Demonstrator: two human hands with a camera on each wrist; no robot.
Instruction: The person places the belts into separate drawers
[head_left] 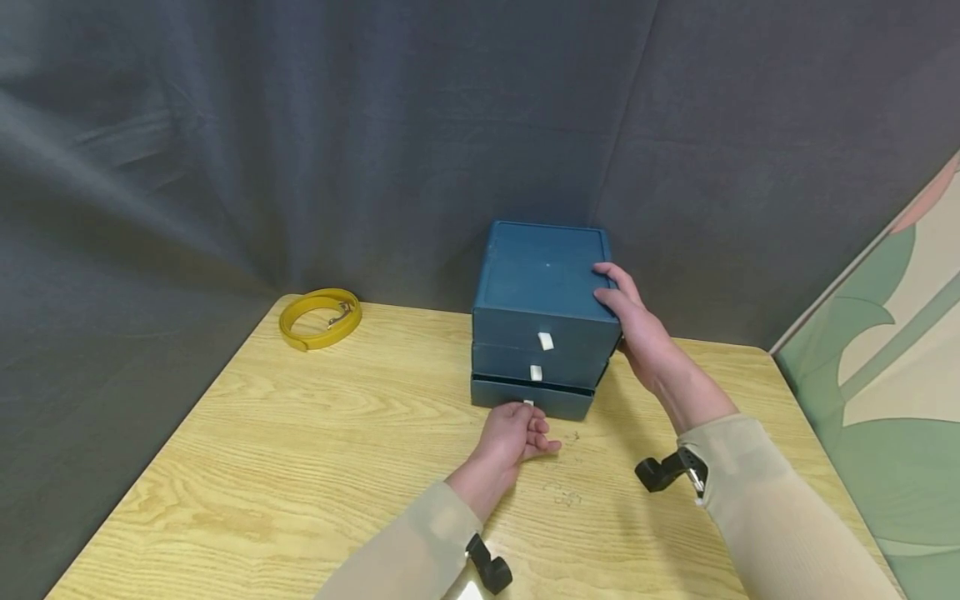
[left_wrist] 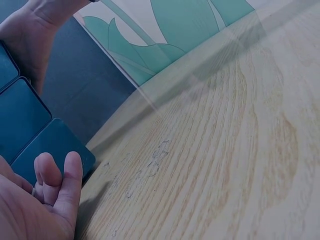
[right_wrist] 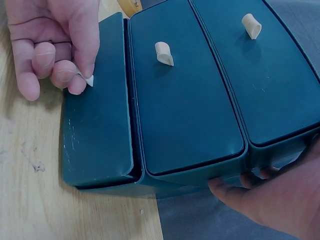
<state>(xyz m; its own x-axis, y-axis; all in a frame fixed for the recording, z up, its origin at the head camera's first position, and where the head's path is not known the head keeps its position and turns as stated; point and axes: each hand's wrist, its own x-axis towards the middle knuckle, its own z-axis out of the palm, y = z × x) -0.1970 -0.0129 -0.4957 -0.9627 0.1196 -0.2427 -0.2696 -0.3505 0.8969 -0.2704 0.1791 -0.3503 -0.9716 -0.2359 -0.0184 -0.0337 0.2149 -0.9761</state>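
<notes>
A dark blue three-drawer cabinet [head_left: 546, 271] stands near the back edge of the table. Its bottom drawer [right_wrist: 102, 130] sticks out slightly, with a dark gap along its upper edge. My left hand [head_left: 513, 433] is at that drawer's front, thumb and finger pinching its small white knob [right_wrist: 89, 80]. The knob is mostly covered by the fingertips. My right hand [head_left: 641, 325] lies against the cabinet's right side, two fingers reaching over the top edge. From the right wrist, its other fingertips [right_wrist: 220, 186] show against the side wall.
A coiled yellow belt [head_left: 321, 319] with a metal buckle lies at the table's back left corner. Behind the wooden table [head_left: 300, 467] hangs a dark grey curtain [head_left: 375, 150]. A leaf-patterned panel [head_left: 900, 400] borders the right side.
</notes>
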